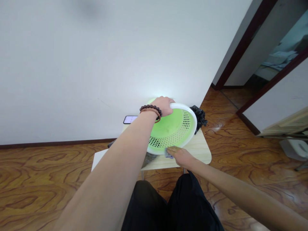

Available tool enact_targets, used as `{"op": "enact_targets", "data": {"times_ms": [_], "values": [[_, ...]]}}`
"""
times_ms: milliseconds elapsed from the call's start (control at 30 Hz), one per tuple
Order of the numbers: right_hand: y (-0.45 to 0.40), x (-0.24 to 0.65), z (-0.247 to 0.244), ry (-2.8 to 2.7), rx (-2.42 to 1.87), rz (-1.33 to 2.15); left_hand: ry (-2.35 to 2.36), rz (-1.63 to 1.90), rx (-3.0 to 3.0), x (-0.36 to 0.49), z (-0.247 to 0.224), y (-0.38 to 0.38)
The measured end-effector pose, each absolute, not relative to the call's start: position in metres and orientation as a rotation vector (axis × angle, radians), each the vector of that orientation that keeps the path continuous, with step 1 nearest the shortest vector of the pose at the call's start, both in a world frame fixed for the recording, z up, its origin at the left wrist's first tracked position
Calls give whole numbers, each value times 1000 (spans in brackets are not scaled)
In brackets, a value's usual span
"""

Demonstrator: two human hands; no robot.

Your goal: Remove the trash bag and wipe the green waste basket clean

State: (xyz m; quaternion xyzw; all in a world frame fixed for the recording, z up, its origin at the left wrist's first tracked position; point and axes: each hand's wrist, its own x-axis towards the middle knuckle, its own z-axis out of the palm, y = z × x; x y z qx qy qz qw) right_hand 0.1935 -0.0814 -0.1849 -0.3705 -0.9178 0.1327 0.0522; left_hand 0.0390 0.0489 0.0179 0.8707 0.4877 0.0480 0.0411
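Observation:
A round green basket [168, 123] with a white rim and rows of holes is held tilted above a small light-wood table [198, 149]. My left hand [163, 105], with a dark bead bracelet at the wrist, grips its far rim. At the near rim, my right hand [179, 155] presses a small greyish cloth [168, 154] against the white edge. The fingers of my right hand are closed over the cloth. Part of the basket's left side is hidden behind my left forearm.
A phone [130, 119] with a lit screen lies at the table's back left, by the white wall [120, 64]. Black crumpled plastic [199, 118] sits at the right. A dark see-through bag [148, 158] lies under the basket. A doorway stands at the right.

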Motion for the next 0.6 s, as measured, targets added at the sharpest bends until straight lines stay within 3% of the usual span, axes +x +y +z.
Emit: {"op": "enact_targets", "data": {"times_ms": [233,400,600], "values": [[-20,184,-163,-2684,-1306,283,1496,139,2652,37,19,48],[24,165,-182,-2639,-1492,326,1515,158,2619,36,21,45],[-1,153,-209,-2619,-1428,324,1517,143,2581,37,24,41]]}}
